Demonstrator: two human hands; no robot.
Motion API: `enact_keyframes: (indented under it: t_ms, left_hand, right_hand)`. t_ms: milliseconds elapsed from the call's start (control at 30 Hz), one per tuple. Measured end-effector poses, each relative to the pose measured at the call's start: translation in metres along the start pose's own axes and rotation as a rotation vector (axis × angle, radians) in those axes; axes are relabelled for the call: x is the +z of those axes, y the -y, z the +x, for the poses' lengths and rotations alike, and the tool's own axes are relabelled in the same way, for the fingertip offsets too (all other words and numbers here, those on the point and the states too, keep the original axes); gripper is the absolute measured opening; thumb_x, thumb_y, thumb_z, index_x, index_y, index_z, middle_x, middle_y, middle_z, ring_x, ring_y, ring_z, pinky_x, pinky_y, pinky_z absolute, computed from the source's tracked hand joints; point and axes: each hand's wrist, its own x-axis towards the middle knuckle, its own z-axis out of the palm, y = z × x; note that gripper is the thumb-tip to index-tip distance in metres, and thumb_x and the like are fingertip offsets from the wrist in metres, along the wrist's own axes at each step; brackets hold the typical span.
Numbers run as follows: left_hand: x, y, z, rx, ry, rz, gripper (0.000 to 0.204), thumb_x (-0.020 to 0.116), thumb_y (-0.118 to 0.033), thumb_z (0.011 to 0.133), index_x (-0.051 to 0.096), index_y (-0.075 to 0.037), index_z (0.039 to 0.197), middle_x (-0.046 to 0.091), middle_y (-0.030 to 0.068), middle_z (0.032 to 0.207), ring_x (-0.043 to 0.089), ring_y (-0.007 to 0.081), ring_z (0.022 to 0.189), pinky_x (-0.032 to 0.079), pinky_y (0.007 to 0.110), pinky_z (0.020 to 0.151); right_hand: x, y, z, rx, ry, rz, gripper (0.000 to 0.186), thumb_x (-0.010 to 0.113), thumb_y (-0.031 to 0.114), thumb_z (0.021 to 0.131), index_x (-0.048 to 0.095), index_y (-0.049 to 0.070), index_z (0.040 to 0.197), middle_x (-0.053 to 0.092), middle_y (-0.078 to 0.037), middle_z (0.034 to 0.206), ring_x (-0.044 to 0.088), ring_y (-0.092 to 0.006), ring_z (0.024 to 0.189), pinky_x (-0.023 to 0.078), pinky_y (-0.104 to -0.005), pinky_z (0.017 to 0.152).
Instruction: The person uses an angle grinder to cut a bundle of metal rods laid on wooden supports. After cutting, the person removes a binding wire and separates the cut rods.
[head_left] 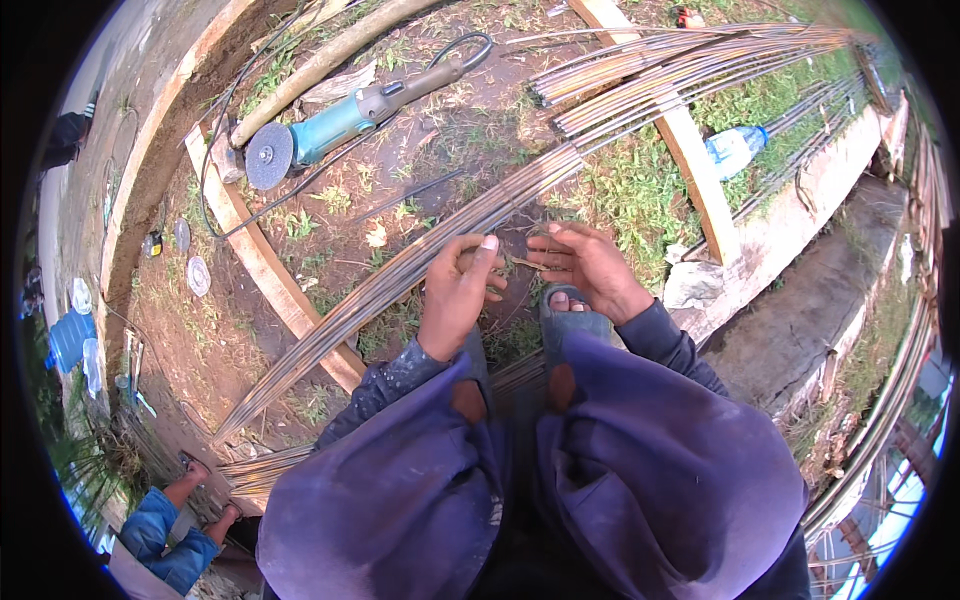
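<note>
A long bundle of thin rusty steel rods [400, 270] lies across two wooden planks on the ground, running from lower left to upper right. My left hand [458, 292] curls around the bundle with the thumb on top. My right hand [588, 262] is just to its right, fingers bent, pinching a short thin wire [525, 263] that reaches toward my left hand. My knees in purple trousers [560, 470] fill the lower middle, and a sandalled foot [568, 312] shows under my right hand.
A teal angle grinder [330, 125] with its cable lies on a plank [270, 270] at upper left. A second plank [690, 150], a plastic bottle [735, 148], more rods at right, loose grinding discs [198, 275] and another person's legs [175, 525] at lower left.
</note>
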Motion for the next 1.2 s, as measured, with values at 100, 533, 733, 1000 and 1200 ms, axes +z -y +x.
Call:
enact_keyframes:
  t_ms: [100, 533, 733, 1000, 1200]
  left_hand:
    - [0.012, -0.004, 0.014, -0.097, -0.007, -0.126, 0.042, 0.065, -0.016, 0.095, 0.055, 0.006, 0.13, 0.068, 0.0095, 0.083, 0.065, 0.0122, 0.07, 0.053, 0.027, 0.057]
    - [0.032, 0.083, 0.04, -0.177, 0.297, -0.568, 0.037, 0.058, -0.008, 0.1, 0.055, -0.003, 0.137, 0.068, 0.006, 0.107, 0.064, 0.0162, 0.084, 0.054, 0.034, 0.072]
    - [0.031, 0.104, 0.04, -0.216, 0.61, -0.788, 0.052, 0.059, -0.029, 0.102, 0.04, -0.012, 0.147, 0.054, 0.003, 0.139, 0.055, 0.0189, 0.125, 0.047, 0.038, 0.105]
    - [-0.009, 0.057, 0.018, -0.31, 0.528, -0.788, 0.048, 0.043, -0.024, 0.103, 0.041, -0.008, 0.148, 0.048, 0.0102, 0.147, 0.048, 0.0233, 0.134, 0.039, 0.043, 0.111]
    - [-0.003, 0.025, 0.027, -0.317, 0.346, -0.856, 0.019, 0.059, -0.027, 0.1, 0.06, -0.01, 0.106, 0.063, 0.0091, 0.117, 0.057, 0.0244, 0.118, 0.037, 0.05, 0.114]
  right_hand:
    - [0.003, -0.019, 0.008, -0.035, 0.163, 0.288, 0.023, 0.056, 0.023, 0.1, 0.062, 0.005, 0.112, 0.061, 0.001, 0.088, 0.059, -0.012, 0.078, 0.047, -0.0301, 0.068]
    - [0.055, 0.033, 0.033, -0.509, -0.094, -0.983, 0.015, 0.062, 0.007, 0.081, 0.063, -0.005, 0.073, 0.061, -0.014, 0.063, 0.062, -0.0229, 0.06, 0.048, -0.0382, 0.053]
    - [0.07, -0.009, 0.035, -0.889, 0.069, -1.473, 0.015, 0.065, 0.011, 0.072, 0.069, -0.002, 0.077, 0.066, -0.028, 0.073, 0.069, -0.0429, 0.072, 0.055, -0.0493, 0.066]
    - [0.013, 0.02, -0.024, -1.017, 0.318, -1.311, 0.028, 0.062, 0.022, 0.093, 0.069, -0.005, 0.096, 0.071, -0.021, 0.104, 0.07, -0.0354, 0.095, 0.055, -0.0439, 0.082]
    - [0.008, 0.007, -0.021, -0.736, -0.056, -0.784, 0.035, 0.062, 0.022, 0.095, 0.061, -0.004, 0.118, 0.069, -0.015, 0.112, 0.067, -0.0284, 0.097, 0.052, -0.0349, 0.085]
